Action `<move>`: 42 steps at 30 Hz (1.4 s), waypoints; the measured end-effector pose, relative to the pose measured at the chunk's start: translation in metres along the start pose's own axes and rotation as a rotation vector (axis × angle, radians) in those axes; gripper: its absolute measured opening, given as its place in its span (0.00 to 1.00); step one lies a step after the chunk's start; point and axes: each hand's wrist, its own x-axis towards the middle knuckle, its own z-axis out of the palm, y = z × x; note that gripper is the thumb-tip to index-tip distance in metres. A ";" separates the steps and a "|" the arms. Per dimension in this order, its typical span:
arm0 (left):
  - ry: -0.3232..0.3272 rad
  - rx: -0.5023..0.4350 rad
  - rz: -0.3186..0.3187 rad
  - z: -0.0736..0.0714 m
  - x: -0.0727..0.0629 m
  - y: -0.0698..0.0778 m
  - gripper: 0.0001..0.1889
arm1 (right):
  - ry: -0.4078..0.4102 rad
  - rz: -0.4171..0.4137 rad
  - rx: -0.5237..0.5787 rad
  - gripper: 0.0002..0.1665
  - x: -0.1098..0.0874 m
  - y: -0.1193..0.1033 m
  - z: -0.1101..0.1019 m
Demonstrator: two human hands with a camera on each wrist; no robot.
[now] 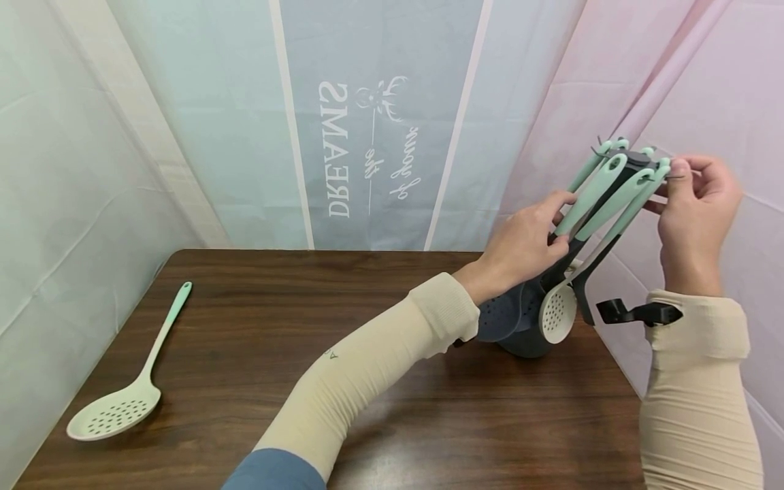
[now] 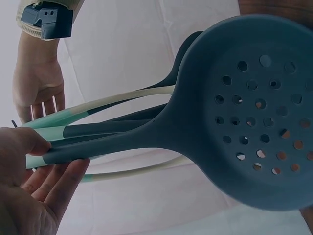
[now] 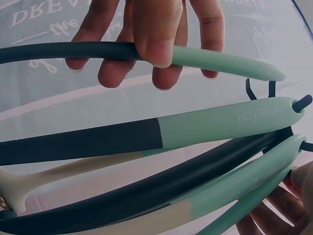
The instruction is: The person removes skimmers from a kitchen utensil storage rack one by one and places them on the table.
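Note:
My left hand (image 1: 520,241) grips a dark skimmer (image 2: 195,107) around its handle, thumb on one side and fingers behind. Its mint-green handle end leans up near the hooks of a dark utensil rack (image 1: 633,160). Holes dot the skimmer's broad round bowl, which hangs low in front of the rack base (image 1: 527,346). At the rack's top right, my right hand (image 1: 701,214) pinches the end of another mint-green handle (image 1: 663,168) beside a hook. Several more mint-handled utensils hang around the post, including a cream slotted spoon (image 1: 549,313).
A cream slotted turner-like spoon (image 1: 143,391) with a mint handle lies on the left of the brown wooden table (image 1: 257,327). The rack stands near the table's right edge, close to pale fabric walls. A lettered cloth (image 1: 392,41) hangs behind.

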 end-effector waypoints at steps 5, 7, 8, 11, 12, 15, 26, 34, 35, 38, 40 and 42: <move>0.027 -0.023 0.017 -0.003 -0.002 -0.001 0.26 | -0.003 0.000 0.002 0.05 0.000 0.000 0.000; 0.035 -0.039 0.023 -0.005 -0.002 -0.001 0.26 | -0.001 0.001 -0.003 0.05 0.000 0.000 0.001; 0.037 -0.049 0.024 -0.006 -0.002 -0.001 0.26 | 0.000 -0.001 -0.003 0.05 0.000 0.000 0.001; 0.033 -0.104 0.021 -0.009 -0.002 -0.002 0.26 | 0.002 -0.003 -0.001 0.05 0.000 -0.001 0.001; 0.030 -0.125 0.021 -0.010 -0.003 -0.002 0.26 | 0.003 -0.004 0.003 0.05 0.000 -0.001 0.001; 0.021 -0.178 0.016 -0.014 -0.005 -0.002 0.27 | 0.001 -0.001 0.012 0.05 0.000 -0.001 0.001; 0.032 -0.269 -0.021 -0.027 -0.026 -0.012 0.27 | 0.003 -0.009 -0.003 0.05 0.000 -0.002 0.002; 0.100 -0.305 0.017 -0.040 -0.041 -0.026 0.27 | -0.008 0.017 0.014 0.05 -0.001 -0.002 0.000; 0.113 -0.303 0.026 -0.042 -0.042 -0.028 0.27 | -0.007 0.018 0.017 0.05 -0.001 -0.002 0.000; 0.141 -0.316 0.038 -0.051 -0.048 -0.033 0.26 | -0.003 0.018 0.016 0.05 -0.001 -0.001 0.000; 0.141 -0.327 0.017 -0.058 -0.052 -0.036 0.27 | 0.001 0.017 0.010 0.05 -0.001 -0.001 0.000; 0.139 -0.330 0.006 -0.064 -0.055 -0.040 0.27 | 0.004 0.013 0.010 0.04 -0.001 -0.001 0.000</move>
